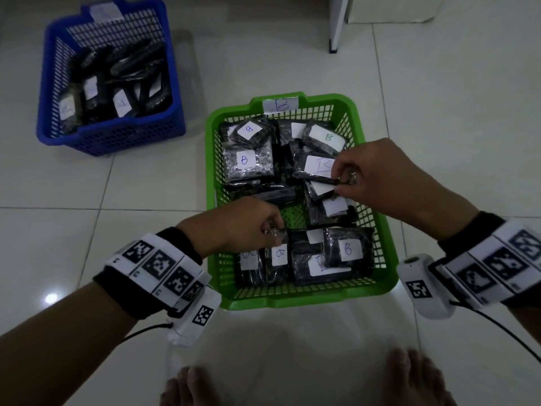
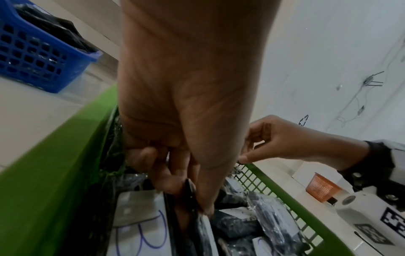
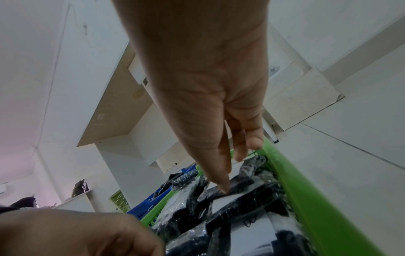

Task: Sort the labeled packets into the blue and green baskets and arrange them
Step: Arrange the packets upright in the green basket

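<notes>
The green basket (image 1: pixel 377 227) marked B sits in front of me, holding several black packets with white B labels. My left hand (image 1: pixel 251 227) reaches in at the near left and pinches the top edge of an upright black packet (image 1: pixel 278 253), its thumb and fingers (image 2: pixel 192 195) clamped on that edge. My right hand (image 1: pixel 377 174) pinches the corner of a black packet (image 1: pixel 319 183) on the basket's right side, over a stack of labelled ones. The blue basket (image 1: pixel 172 92) stands at the far left with several dark packets inside.
White tiled floor (image 1: pixel 146 183) surrounds both baskets. A white furniture leg (image 1: pixel 335 24) stands at the far right. My bare feet (image 1: pixel 409 379) are at the near edge. A small orange basket (image 2: pixel 322 188) sits on the floor to my right.
</notes>
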The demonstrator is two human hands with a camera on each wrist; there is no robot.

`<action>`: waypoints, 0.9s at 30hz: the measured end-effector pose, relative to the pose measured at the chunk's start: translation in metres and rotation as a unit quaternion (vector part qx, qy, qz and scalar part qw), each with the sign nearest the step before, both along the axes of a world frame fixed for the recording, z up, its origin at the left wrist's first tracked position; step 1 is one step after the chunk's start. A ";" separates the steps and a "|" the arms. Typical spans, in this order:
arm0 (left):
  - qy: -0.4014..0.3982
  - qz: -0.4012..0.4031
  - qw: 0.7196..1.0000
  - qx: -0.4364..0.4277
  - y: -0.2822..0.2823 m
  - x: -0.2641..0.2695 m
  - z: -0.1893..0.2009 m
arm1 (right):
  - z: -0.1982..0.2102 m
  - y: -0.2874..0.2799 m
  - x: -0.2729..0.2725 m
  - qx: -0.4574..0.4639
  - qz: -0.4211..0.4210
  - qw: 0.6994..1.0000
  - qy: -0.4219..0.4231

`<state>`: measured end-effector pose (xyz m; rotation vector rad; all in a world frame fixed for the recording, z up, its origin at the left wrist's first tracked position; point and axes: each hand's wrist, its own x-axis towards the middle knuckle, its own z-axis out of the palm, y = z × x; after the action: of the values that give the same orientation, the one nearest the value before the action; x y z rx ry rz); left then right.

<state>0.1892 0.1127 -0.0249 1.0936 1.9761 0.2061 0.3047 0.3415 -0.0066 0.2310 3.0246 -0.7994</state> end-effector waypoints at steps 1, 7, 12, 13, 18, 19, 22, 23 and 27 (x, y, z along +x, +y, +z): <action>0.003 -0.003 1.000 0.006 0.000 0.000 0.000 | -0.001 0.000 -0.001 0.005 -0.010 1.000 0.019; -0.051 0.099 0.992 0.062 -0.001 -0.019 0.005 | -0.012 -0.005 -0.005 0.120 -0.010 0.991 -0.061; -0.022 0.228 0.955 0.187 -0.004 -0.042 0.023 | 0.004 -0.017 0.003 0.017 -0.017 0.996 -0.085; -0.023 0.250 0.945 0.207 -0.005 -0.046 0.026 | 0.010 -0.026 0.007 -0.031 -0.002 0.995 -0.097; -0.025 0.318 0.913 0.252 -0.010 -0.058 0.032 | 0.010 -0.083 0.017 -0.180 0.085 0.960 -0.199; -0.026 0.319 0.913 0.253 -0.010 -0.058 0.032 | 0.006 -0.091 0.016 -0.170 0.085 0.961 -0.201; -0.044 0.315 0.914 0.251 -0.012 -0.054 0.030 | -0.011 -0.108 0.011 -0.129 0.072 0.971 -0.189; -0.049 0.308 0.917 0.250 -0.013 -0.053 0.029 | -0.016 -0.113 0.010 -0.110 0.071 0.974 -0.183; -0.048 0.287 0.924 0.249 -0.013 -0.052 0.025 | -0.028 -0.121 0.007 -0.076 0.083 0.978 -0.176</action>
<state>0.1375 0.0996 -0.0003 0.7412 2.1634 1.1039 0.3115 0.2201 -0.0349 0.1041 2.5986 -0.8659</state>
